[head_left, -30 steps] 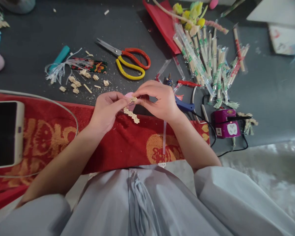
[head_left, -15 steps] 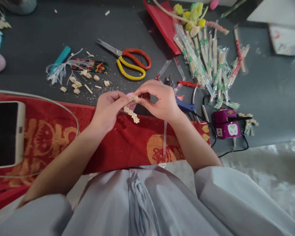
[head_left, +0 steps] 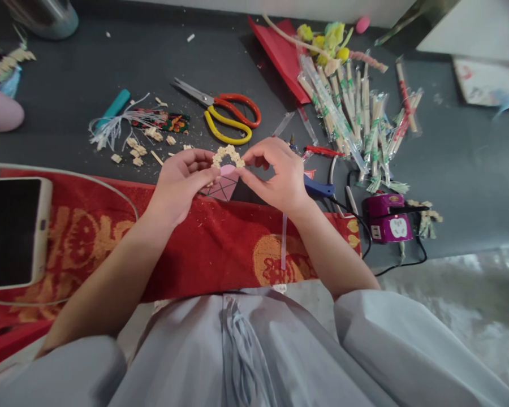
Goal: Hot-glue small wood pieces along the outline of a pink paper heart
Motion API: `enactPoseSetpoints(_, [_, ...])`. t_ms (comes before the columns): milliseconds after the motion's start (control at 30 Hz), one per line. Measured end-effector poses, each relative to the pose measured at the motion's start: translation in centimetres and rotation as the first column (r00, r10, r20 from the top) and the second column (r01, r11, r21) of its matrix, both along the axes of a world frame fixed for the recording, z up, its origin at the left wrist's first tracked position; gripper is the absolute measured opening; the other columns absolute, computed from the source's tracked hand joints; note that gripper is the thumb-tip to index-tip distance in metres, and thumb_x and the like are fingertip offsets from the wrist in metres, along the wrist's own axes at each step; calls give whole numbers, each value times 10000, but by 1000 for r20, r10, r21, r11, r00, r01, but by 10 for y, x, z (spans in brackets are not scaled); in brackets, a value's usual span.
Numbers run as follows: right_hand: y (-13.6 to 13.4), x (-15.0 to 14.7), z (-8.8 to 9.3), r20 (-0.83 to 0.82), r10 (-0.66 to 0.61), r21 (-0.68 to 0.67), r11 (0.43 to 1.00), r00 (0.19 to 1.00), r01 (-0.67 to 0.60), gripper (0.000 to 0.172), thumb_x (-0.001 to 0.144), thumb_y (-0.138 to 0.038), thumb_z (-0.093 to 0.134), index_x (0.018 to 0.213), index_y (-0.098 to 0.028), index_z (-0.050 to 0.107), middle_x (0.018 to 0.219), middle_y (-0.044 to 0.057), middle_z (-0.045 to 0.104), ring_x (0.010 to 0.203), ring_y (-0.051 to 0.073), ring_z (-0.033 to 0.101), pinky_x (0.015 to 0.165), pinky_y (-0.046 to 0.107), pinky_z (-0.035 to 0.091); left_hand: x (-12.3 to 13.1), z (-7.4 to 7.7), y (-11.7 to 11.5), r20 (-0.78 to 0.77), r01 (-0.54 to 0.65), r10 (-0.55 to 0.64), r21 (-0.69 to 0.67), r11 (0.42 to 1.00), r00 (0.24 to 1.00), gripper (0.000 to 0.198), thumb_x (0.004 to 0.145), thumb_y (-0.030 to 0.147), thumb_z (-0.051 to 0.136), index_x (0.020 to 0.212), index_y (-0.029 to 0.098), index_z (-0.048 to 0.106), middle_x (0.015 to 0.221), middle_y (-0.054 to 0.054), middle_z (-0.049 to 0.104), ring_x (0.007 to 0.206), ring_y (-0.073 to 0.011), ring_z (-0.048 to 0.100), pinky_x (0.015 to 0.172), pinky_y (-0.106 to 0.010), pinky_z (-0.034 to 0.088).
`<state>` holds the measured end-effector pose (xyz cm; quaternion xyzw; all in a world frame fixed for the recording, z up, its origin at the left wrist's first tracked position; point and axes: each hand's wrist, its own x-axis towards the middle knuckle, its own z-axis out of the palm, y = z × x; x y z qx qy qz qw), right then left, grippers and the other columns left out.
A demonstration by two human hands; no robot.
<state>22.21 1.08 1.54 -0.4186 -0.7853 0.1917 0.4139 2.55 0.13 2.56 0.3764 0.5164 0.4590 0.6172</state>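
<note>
Between my two hands a cream-coloured, knobbly braided strip [head_left: 228,151] is bent into an arch, its bumps like small flowers. My left hand [head_left: 180,183] pinches one end between thumb and fingers. The other end sits in a pinch of my right hand [head_left: 275,172]. Just below the arch lies a pink piece with dark crossing lines [head_left: 223,187], partly covered by my left fingers. Beyond my hands, scissors [head_left: 220,110] with one orange and one yellow handle lie on the dark table [head_left: 152,51]. Small cream bits [head_left: 136,151] are scattered left of them.
A red patterned towel [head_left: 220,243] runs along the front edge, with a phone [head_left: 17,232] at its left. On the right are wrapped sticks [head_left: 356,107], a blue-handled tool [head_left: 319,186] and a purple socket block [head_left: 388,217] with cables. A red paper sheet [head_left: 280,53] lies behind.
The strip, which hung down from my pinched fingers, is now curved upward into an arch with an end in each hand. My hands have moved slightly apart, and more of the pink piece shows.
</note>
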Motion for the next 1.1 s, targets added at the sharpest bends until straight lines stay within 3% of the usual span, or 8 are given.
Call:
enactPoseSetpoints(133, [0,4,-1,109,44,-38,998,993,-40,266,907,-502,670,936,-243,617,865,36,668,849,210,600,832,414,518,-7,-4,3,-127,-3,18,121,993,992,211,650,104,780,836,183,721,709,21,654,633,-93,610,596,-206,503])
enactPoseSetpoints(333, [1,9,0,279,120,-75,992,953,-103,441,856,-380,727,1248,-214,611,1108,94,663,1046,267,595,961,465,478,-19,-4,7,-445,201,-84,223,954,891,190,687,132,780,868,190,786,759,-5,712,634,-120,561,639,-250,449])
enactPoseSetpoints(467, [-2,6,0,376,169,-110,984,911,-137,348,867,-349,686,1187,-217,647,1108,97,625,1049,276,575,987,483,456,-21,-2,6,-597,336,-127,252,908,792,199,710,159,728,885,219,801,839,-8,755,716,-151,602,693,-254,440])
enactPoseSetpoints(667, [-7,2,0,453,138,-116,989,881,-95,290,848,-296,662,1122,-202,667,1113,114,608,1046,287,554,985,482,454,-21,-8,8,-651,383,-147,237,893,745,305,700,156,758,998,221,781,806,-4,723,693,-163,580,720,-287,437])
enactPoseSetpoints(800, [-10,0,-1,508,105,-120,992,855,-50,288,850,-283,644,1120,-192,686,1112,130,608,1049,302,542,958,486,458,-24,-10,11,-746,458,-102,288,841,658,359,717,134,737,1058,239,779,831,-14,730,873,-230,589,947,-359,418])
enactPoseSetpoints(900, [-10,-1,-1,542,89,-126,992,836,-24,305,851,-297,646,1127,-179,694,1118,141,607,1058,313,538,948,490,456,-28,-10,13,-800,492,-48,320,810,598,433,757,106,638,1158,221,755,937,-35,749,982,-265,581,1016,-409,382])
enactPoseSetpoints(1100, [-10,0,2,552,109,-163,986,827,-21,338,830,-317,682,1135,-174,692,1133,145,604,1086,325,537,961,495,454,-39,-14,16,-809,383,125,401,833,575,347,763,67,541,922,282,762,823,1,722,900,-248,572,987,-400,374])
